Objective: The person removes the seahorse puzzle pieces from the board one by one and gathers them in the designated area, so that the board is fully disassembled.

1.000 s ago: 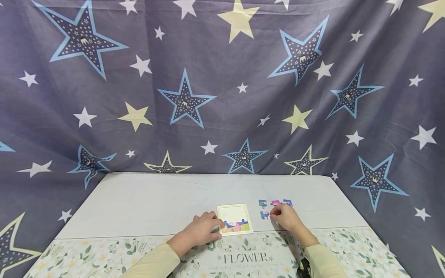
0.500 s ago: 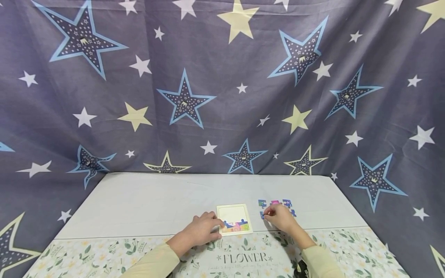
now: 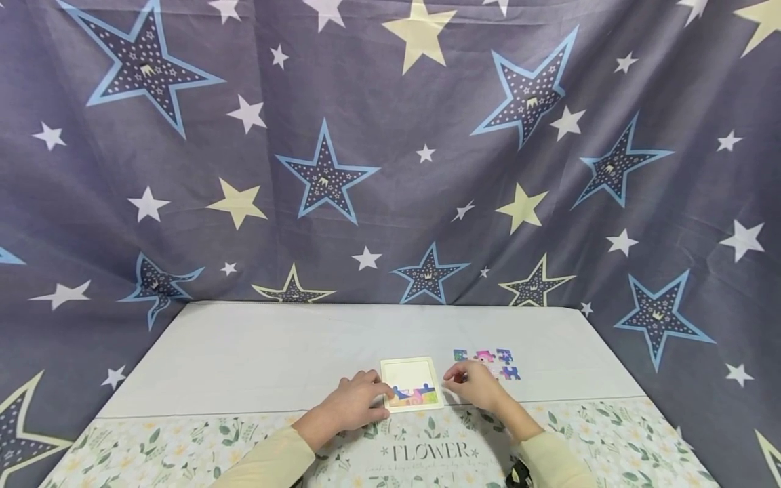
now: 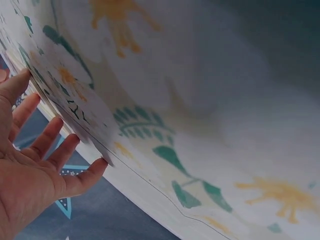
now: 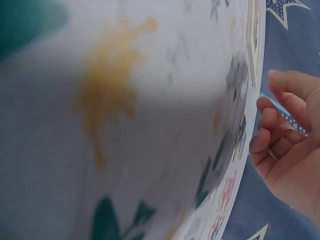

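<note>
A square cream puzzle tray (image 3: 436, 376) lies on the table, joined colourful pieces (image 3: 417, 395) filling its near part. My left hand (image 3: 354, 400) rests at the tray's left edge, its fingers spread loosely in the left wrist view. Just right of the tray is my right hand (image 3: 478, 388), thumb and index finger brought toward each other and the other fingers curled. I cannot tell whether a puzzle piece is between its fingertips. Beyond this hand lie loose pieces: a green-blue puzzle piece (image 3: 460, 354), a pink puzzle piece (image 3: 485, 356) and blue-purple ones (image 3: 504, 356).
A pale cloth (image 3: 274, 359) covers the table, with a floral band (image 3: 207, 440) and the word FLOWER along the near side. A dark star-patterned curtain (image 3: 342, 81) hangs behind and at both sides.
My right hand has moved left from the loose pieces toward the tray, and the near-left blue piece no longer shows. More pieces on the right are uncovered. The left hand stays in place.
</note>
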A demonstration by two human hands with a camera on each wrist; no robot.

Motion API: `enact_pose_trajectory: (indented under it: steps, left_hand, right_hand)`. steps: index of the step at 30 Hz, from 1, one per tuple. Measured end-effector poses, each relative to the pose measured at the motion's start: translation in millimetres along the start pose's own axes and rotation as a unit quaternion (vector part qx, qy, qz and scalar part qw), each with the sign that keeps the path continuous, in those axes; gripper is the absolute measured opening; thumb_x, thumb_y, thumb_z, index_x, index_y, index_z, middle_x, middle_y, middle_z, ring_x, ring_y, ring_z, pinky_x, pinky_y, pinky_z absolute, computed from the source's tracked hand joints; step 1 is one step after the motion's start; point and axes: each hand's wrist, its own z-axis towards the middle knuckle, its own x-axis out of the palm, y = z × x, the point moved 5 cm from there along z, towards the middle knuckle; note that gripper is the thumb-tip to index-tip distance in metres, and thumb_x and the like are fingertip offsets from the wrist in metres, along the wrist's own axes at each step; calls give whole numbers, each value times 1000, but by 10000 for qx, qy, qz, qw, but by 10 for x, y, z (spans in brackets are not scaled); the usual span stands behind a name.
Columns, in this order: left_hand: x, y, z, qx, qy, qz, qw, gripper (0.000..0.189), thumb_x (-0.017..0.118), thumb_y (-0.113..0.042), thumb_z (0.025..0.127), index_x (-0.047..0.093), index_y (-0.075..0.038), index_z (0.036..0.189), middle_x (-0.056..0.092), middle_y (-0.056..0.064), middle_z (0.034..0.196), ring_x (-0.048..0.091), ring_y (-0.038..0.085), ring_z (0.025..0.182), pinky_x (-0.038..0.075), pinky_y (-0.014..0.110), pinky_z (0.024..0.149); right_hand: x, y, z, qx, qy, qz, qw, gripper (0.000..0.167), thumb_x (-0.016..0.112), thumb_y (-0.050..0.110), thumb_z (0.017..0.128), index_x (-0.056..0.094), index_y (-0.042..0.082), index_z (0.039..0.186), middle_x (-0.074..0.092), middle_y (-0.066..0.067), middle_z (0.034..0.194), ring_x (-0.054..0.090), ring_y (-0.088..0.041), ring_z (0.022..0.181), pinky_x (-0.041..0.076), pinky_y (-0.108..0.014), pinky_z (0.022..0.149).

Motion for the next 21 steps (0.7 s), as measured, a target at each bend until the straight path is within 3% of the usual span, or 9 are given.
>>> enact_pose_trajectory:
  steps: [11, 21]
  left_hand:
    - [-4, -61, 60, 116, -138, 145, 9997, 33, 60, -45, 87, 63, -28, 115, 54, -5, 107, 47, 12, 94, 43, 41, 78]
    - [28, -152, 153, 209, -273, 267, 9991, 32, 60, -45, 88, 63, -30, 115, 55, -4, 109, 48, 13, 97, 43, 40, 79]
  right_hand:
    - [153, 100, -12, -126, 573, 115, 9982, 9, 68, 14, 84, 67, 8, 90, 57, 1, 80, 49, -11, 69, 42, -22, 56]
    - [223, 111, 14, -174, 790, 31, 9967, 14, 71, 14, 82, 67, 8, 93, 55, 2, 78, 47, -10, 67, 41, -21, 56]
